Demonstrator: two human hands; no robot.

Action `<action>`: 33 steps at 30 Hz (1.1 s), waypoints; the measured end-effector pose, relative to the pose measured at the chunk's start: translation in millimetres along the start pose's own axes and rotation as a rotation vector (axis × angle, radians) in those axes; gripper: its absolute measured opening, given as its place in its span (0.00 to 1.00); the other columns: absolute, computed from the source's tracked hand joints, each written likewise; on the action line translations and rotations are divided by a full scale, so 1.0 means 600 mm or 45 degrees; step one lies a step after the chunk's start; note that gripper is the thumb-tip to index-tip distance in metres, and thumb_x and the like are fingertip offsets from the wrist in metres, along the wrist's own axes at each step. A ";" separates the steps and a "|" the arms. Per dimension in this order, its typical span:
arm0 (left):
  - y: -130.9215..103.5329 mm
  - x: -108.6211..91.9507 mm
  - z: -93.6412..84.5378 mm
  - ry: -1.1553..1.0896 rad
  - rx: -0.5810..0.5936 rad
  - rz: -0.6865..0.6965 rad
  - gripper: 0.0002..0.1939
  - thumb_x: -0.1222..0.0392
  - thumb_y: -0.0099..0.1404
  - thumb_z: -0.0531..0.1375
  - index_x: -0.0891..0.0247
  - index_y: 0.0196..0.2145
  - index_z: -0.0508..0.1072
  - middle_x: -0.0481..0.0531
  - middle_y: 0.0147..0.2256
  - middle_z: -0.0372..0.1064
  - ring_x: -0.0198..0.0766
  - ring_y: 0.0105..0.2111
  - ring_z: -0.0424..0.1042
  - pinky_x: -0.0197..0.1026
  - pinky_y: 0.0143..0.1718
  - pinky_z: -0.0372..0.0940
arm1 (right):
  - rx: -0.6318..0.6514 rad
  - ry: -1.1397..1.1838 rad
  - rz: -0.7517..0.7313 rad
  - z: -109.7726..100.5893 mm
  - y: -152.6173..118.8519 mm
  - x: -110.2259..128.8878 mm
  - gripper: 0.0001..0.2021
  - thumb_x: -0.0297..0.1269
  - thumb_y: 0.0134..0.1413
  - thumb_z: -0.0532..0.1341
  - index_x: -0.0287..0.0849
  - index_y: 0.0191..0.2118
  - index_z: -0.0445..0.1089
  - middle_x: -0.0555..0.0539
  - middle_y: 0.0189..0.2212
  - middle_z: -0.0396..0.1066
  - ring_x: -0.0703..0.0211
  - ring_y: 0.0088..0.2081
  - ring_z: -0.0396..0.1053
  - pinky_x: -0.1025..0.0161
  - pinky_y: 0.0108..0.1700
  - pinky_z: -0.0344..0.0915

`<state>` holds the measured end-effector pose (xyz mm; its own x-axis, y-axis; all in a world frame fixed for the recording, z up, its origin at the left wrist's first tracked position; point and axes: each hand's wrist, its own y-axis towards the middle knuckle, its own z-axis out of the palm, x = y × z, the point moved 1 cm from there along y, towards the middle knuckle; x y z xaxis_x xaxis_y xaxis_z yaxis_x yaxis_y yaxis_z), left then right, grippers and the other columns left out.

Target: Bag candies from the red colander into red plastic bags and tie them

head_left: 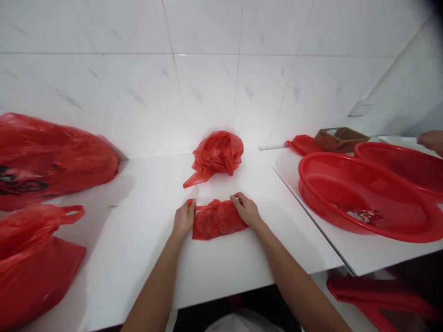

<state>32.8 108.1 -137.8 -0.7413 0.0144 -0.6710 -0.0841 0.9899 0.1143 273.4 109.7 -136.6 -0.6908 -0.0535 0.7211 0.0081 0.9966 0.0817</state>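
A small red plastic bag (218, 223) lies on the white table in front of me, with something inside that I cannot make out through the film. My left hand (184, 219) pinches its upper left corner, near a handle loop. At the upper right corner, my right hand (245, 210) has its thumb and fingers closed on the bag's edge. Just beyond the bag, a crumpled heap of red plastic bags (218, 154) rests close to the tiled wall, apart from both hands.
Large filled red bags (51, 157) and a second red bag (38, 267) occupy the left side. On the right stand a red basket (328, 184) with small packets, another red basket (398, 159) and a cardboard box (341, 138). Another person's hand (432, 139) shows at far right.
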 end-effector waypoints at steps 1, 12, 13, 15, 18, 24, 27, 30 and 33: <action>0.003 0.005 -0.005 -0.017 -0.014 -0.022 0.24 0.43 0.70 0.42 0.56 0.22 0.59 0.48 0.20 0.67 0.42 0.25 0.71 0.41 0.32 0.63 | -0.020 0.001 0.014 0.000 0.002 -0.003 0.20 0.54 0.64 0.47 0.48 0.43 0.69 0.52 0.28 0.72 0.58 0.31 0.68 0.63 0.35 0.58; 0.002 0.008 -0.067 -0.052 -0.321 -0.128 0.22 0.42 0.69 0.43 0.59 0.34 0.66 0.57 0.33 0.74 0.46 0.33 0.74 0.45 0.36 0.67 | -0.059 0.163 -0.065 0.016 0.005 -0.004 0.16 0.51 0.60 0.53 0.46 0.33 0.71 0.54 0.20 0.65 0.62 0.25 0.62 0.66 0.31 0.55; -0.002 -0.007 -0.070 -0.031 -0.362 -0.078 0.21 0.43 0.69 0.44 0.60 0.40 0.66 0.60 0.41 0.73 0.48 0.41 0.73 0.47 0.41 0.67 | -0.056 0.185 -0.076 0.017 0.005 -0.006 0.16 0.51 0.59 0.54 0.46 0.33 0.71 0.54 0.21 0.66 0.62 0.26 0.62 0.66 0.32 0.55; -0.010 -0.044 -0.063 0.009 -0.344 0.082 0.20 0.45 0.69 0.48 0.60 0.49 0.65 0.62 0.54 0.67 0.49 0.54 0.66 0.50 0.53 0.61 | -0.042 0.233 -0.101 0.018 0.005 -0.009 0.15 0.50 0.58 0.55 0.45 0.32 0.71 0.54 0.22 0.66 0.62 0.26 0.62 0.66 0.33 0.56; -0.022 -0.096 -0.026 0.066 -0.066 0.346 0.16 0.50 0.63 0.58 0.55 0.48 0.70 0.55 0.54 0.69 0.48 0.58 0.63 0.50 0.60 0.53 | -0.010 0.339 -0.132 0.018 0.006 -0.015 0.17 0.51 0.57 0.55 0.44 0.31 0.70 0.53 0.23 0.67 0.62 0.27 0.64 0.67 0.33 0.59; -0.011 -0.096 -0.035 0.154 0.335 0.364 0.07 0.59 0.61 0.58 0.56 0.34 0.77 0.49 0.35 0.78 0.45 0.37 0.75 0.48 0.51 0.62 | -0.081 0.536 -0.081 0.014 0.018 -0.029 0.19 0.53 0.59 0.49 0.42 0.33 0.66 0.50 0.27 0.68 0.61 0.30 0.65 0.66 0.34 0.63; 0.019 -0.057 -0.123 0.178 0.374 0.238 0.11 0.56 0.61 0.56 0.57 0.37 0.77 0.46 0.35 0.78 0.42 0.33 0.75 0.39 0.37 0.67 | -0.107 0.577 -0.033 0.019 0.025 -0.034 0.18 0.53 0.59 0.49 0.43 0.33 0.65 0.50 0.26 0.66 0.61 0.30 0.64 0.66 0.33 0.61; 0.059 -0.019 -0.214 0.314 0.340 0.062 0.12 0.56 0.57 0.58 0.57 0.37 0.77 0.46 0.32 0.78 0.43 0.32 0.75 0.39 0.34 0.67 | -0.088 0.582 -0.002 0.025 0.028 -0.035 0.17 0.53 0.57 0.53 0.44 0.32 0.65 0.52 0.23 0.63 0.61 0.27 0.61 0.66 0.30 0.59; 0.095 0.000 -0.262 0.529 0.228 -0.093 0.13 0.59 0.53 0.62 0.59 0.38 0.78 0.52 0.31 0.77 0.49 0.32 0.75 0.47 0.38 0.67 | -0.082 0.582 0.009 0.028 0.027 -0.033 0.15 0.51 0.56 0.54 0.44 0.31 0.65 0.53 0.22 0.62 0.62 0.26 0.59 0.66 0.30 0.57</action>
<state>-76.8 142.2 -16.0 -0.9451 -0.0776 -0.3173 -0.0564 0.9956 -0.0754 275.0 128.2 -160.9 -0.3006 -0.0829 0.9501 0.0666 0.9920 0.1077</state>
